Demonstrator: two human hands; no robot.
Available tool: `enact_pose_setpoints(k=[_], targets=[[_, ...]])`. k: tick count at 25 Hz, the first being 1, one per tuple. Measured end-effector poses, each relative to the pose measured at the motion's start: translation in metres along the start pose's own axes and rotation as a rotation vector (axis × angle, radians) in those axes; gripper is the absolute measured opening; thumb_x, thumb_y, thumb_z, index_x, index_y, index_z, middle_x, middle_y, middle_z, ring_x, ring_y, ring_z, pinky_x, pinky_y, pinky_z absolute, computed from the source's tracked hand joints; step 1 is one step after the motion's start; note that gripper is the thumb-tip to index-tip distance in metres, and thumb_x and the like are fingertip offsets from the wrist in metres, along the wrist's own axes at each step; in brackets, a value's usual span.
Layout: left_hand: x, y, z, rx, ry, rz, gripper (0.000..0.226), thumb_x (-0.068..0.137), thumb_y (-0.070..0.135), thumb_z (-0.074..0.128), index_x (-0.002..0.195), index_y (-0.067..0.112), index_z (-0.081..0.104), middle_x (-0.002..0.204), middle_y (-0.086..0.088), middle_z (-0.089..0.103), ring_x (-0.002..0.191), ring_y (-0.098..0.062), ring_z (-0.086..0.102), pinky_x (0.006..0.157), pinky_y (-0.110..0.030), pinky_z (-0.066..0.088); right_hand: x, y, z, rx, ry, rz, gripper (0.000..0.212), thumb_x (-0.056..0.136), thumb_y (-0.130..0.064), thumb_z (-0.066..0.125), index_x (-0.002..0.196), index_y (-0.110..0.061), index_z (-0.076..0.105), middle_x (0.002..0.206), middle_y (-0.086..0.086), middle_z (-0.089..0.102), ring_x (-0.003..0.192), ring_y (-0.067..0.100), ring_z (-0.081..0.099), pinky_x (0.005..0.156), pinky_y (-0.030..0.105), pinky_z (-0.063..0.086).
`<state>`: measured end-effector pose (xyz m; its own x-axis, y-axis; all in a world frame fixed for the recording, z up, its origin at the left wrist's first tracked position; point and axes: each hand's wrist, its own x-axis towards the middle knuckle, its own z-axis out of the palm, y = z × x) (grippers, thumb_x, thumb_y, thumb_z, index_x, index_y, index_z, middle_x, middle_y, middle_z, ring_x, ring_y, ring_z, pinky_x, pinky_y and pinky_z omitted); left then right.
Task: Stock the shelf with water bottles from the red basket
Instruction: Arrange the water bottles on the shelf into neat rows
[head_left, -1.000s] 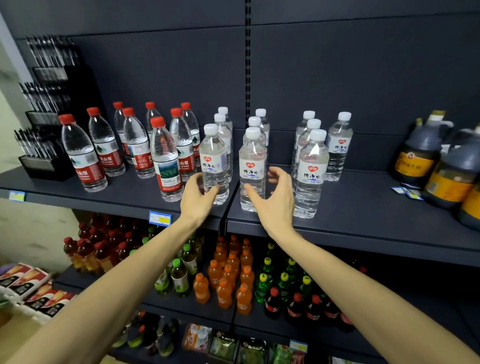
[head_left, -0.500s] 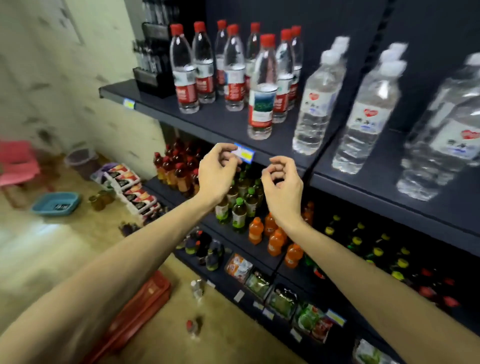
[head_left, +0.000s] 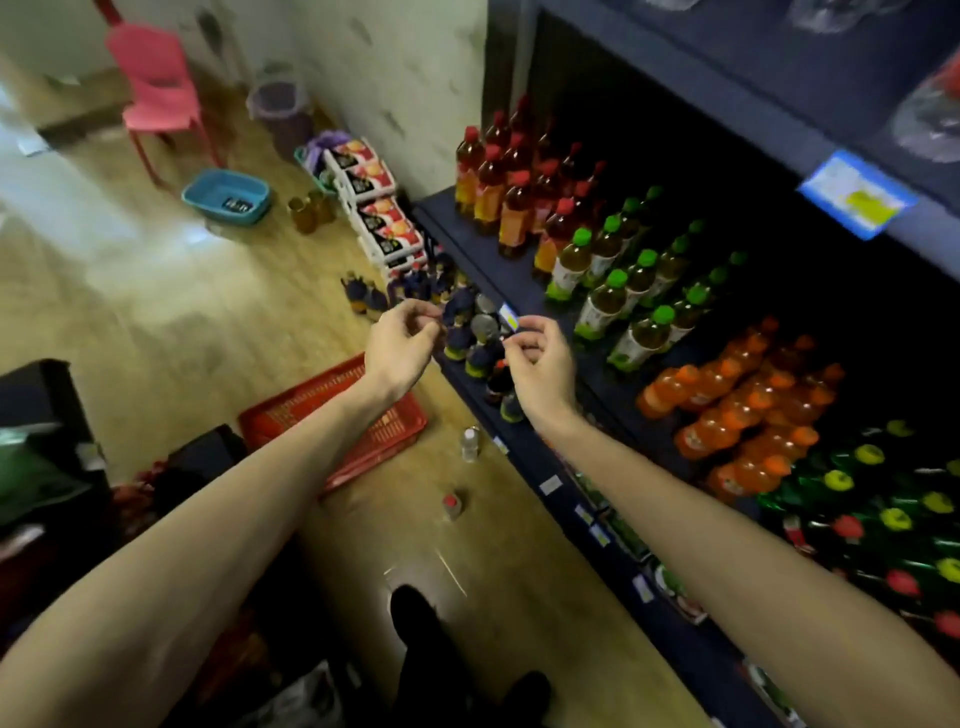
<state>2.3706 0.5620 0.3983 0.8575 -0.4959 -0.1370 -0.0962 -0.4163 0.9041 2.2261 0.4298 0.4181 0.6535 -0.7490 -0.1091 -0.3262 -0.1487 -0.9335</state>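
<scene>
The red basket (head_left: 291, 415) lies on the floor below my left forearm, and no bottles show in the part I can see. Two small bottles stand on the floor beside it, one with a white cap (head_left: 470, 442) and one with a red cap (head_left: 451, 505). My left hand (head_left: 397, 349) and my right hand (head_left: 536, 366) hover side by side above the floor in front of the lower shelves, fingers curled in and holding nothing. The water shelf (head_left: 769, 130) runs across the top right; only the blurred bottoms of water bottles (head_left: 930, 122) show there.
Lower shelves on the right hold red-capped, green-capped (head_left: 602, 306) and orange (head_left: 737, 405) drink bottles. On the floor are a pink chair (head_left: 156, 88), a blue basin (head_left: 226, 196), stacked snack packs (head_left: 382, 213) and small dark bottles (head_left: 363, 299). A dark bin (head_left: 36, 415) stands at the left.
My view has swung from the water shelf down to the floor and basket. Both hands left the bottles on the shelf, dropped lower and curled shut, empty.
</scene>
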Motion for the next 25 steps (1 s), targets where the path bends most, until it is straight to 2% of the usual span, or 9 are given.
enact_pose_setpoints(k=[4, 6, 9, 12, 14, 17, 19, 22, 25], targets=[[0.011, -0.074, -0.012, 0.022, -0.059, -0.128, 0.016, 0.089, 0.018, 0.054, 0.096, 0.022, 0.067, 0.078, 0.006, 0.072, 0.071, -0.015, 0.073, 0.083, -0.05, 0.062, 0.02, 0.055, 0.064, -0.089, -0.066, 0.134, 0.021, 0.102, -0.017, 0.061, 0.122, -0.02, 0.057, 0.095, -0.008, 0.067, 0.092, 0.016, 0.069, 0.073, 0.023, 0.056], [0.021, -0.114, -0.013, 0.069, -0.096, -0.194, 0.017, 0.085, 0.023, 0.054, 0.095, 0.026, 0.067, 0.077, 0.01, 0.07, 0.075, -0.019, 0.075, 0.081, -0.049, 0.062, 0.03, 0.085, 0.089, -0.122, -0.092, 0.202, 0.025, 0.102, -0.017, 0.061, 0.126, -0.016, 0.058, 0.1, -0.003, 0.069, 0.093, 0.018, 0.069, 0.065, 0.016, 0.054], [0.035, -0.162, -0.007, 0.114, -0.147, -0.27, 0.017, 0.081, 0.029, 0.055, 0.094, 0.03, 0.067, 0.083, 0.007, 0.072, 0.084, -0.023, 0.076, 0.084, -0.046, 0.061, 0.042, 0.128, 0.118, -0.159, -0.099, 0.282, 0.027, 0.101, -0.018, 0.062, 0.128, -0.016, 0.058, 0.104, -0.003, 0.068, 0.093, 0.016, 0.067, 0.075, 0.026, 0.055], [0.043, -0.211, 0.013, 0.228, -0.29, -0.354, 0.009, 0.088, 0.024, 0.061, 0.092, 0.032, 0.064, 0.091, 0.005, 0.075, 0.088, -0.021, 0.075, 0.089, -0.041, 0.06, 0.056, 0.18, 0.142, -0.205, -0.15, 0.342, 0.027, 0.101, -0.019, 0.062, 0.127, -0.019, 0.059, 0.107, -0.004, 0.067, 0.096, 0.012, 0.064, 0.069, 0.015, 0.046], [0.044, -0.252, 0.031, 0.249, -0.324, -0.391, 0.009, 0.088, 0.026, 0.061, 0.091, 0.033, 0.064, 0.095, 0.003, 0.078, 0.09, -0.021, 0.076, 0.091, -0.041, 0.059, 0.068, 0.222, 0.153, -0.222, -0.159, 0.393, 0.027, 0.102, -0.022, 0.062, 0.128, -0.016, 0.06, 0.109, -0.003, 0.066, 0.102, 0.016, 0.065, 0.073, 0.016, 0.046], [0.038, -0.308, 0.068, 0.283, -0.342, -0.477, 0.02, 0.091, 0.024, 0.061, 0.109, 0.028, 0.069, 0.107, 0.004, 0.077, 0.095, -0.02, 0.074, 0.095, -0.04, 0.057, 0.088, 0.283, 0.17, -0.229, -0.203, 0.471, 0.034, 0.102, -0.021, 0.062, 0.134, -0.01, 0.058, 0.116, 0.002, 0.066, 0.114, 0.023, 0.067, 0.086, 0.026, 0.047], [0.039, -0.341, 0.095, 0.311, -0.343, -0.506, 0.027, 0.093, 0.023, 0.061, 0.119, 0.023, 0.069, 0.116, 0.004, 0.075, 0.1, -0.019, 0.073, 0.096, -0.038, 0.056, 0.099, 0.322, 0.186, -0.224, -0.251, 0.532, 0.041, 0.101, -0.019, 0.063, 0.14, -0.008, 0.054, 0.127, 0.007, 0.066, 0.119, 0.025, 0.065, 0.09, 0.027, 0.046], [0.052, -0.392, 0.137, 0.312, -0.345, -0.535, 0.034, 0.095, 0.019, 0.061, 0.128, 0.016, 0.066, 0.129, 0.0, 0.071, 0.108, -0.022, 0.071, 0.096, -0.037, 0.055, 0.117, 0.382, 0.21, -0.221, -0.35, 0.603, 0.054, 0.101, -0.023, 0.064, 0.15, -0.009, 0.046, 0.145, 0.01, 0.057, 0.131, 0.027, 0.058, 0.102, 0.032, 0.045], [0.059, -0.449, 0.173, 0.333, -0.388, -0.564, 0.048, 0.092, 0.015, 0.061, 0.14, 0.015, 0.058, 0.141, 0.0, 0.064, 0.114, -0.02, 0.068, 0.095, -0.033, 0.053, 0.132, 0.439, 0.23, -0.25, -0.39, 0.615, 0.059, 0.101, -0.024, 0.064, 0.153, -0.011, 0.041, 0.153, 0.01, 0.05, 0.14, 0.028, 0.049, 0.109, 0.033, 0.04]])
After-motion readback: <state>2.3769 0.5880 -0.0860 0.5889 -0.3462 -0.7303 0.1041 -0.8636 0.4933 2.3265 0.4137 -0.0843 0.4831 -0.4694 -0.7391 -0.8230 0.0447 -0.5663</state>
